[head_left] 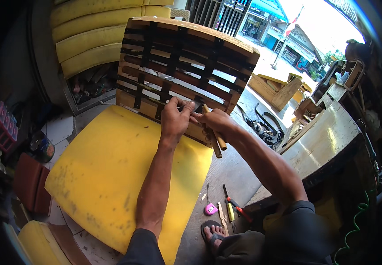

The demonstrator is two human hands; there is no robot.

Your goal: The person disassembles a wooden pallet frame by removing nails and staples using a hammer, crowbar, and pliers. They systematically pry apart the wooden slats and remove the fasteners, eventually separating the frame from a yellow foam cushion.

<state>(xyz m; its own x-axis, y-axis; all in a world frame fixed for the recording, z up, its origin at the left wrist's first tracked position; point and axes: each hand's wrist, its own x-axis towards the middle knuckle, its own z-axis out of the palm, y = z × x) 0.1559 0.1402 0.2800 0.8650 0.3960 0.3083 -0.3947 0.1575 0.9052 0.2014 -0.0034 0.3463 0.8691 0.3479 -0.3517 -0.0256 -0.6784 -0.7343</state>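
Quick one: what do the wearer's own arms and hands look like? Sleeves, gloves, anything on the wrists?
Left hand and right hand: both ungloved. No watch or bracelet visible on either wrist. Left sleeve and right sleeve: dark, plain cloth, ending near the elbows; forearms bare. No cables or clear markings visible.

Left hand (175,117): yours is curled in close at the slats; what it pinches is hidden.
Right hand (215,120): you're gripping a two-handled tool (221,141), yellowish handles angled down.
Wooden frame (219,90): it's up before you, black straps (172,62) crossing it.
Yellow foam (107,163): spread broad beneath your left forearm.
Floor: pink tape measure (210,209) near your sandalled foot (213,232).
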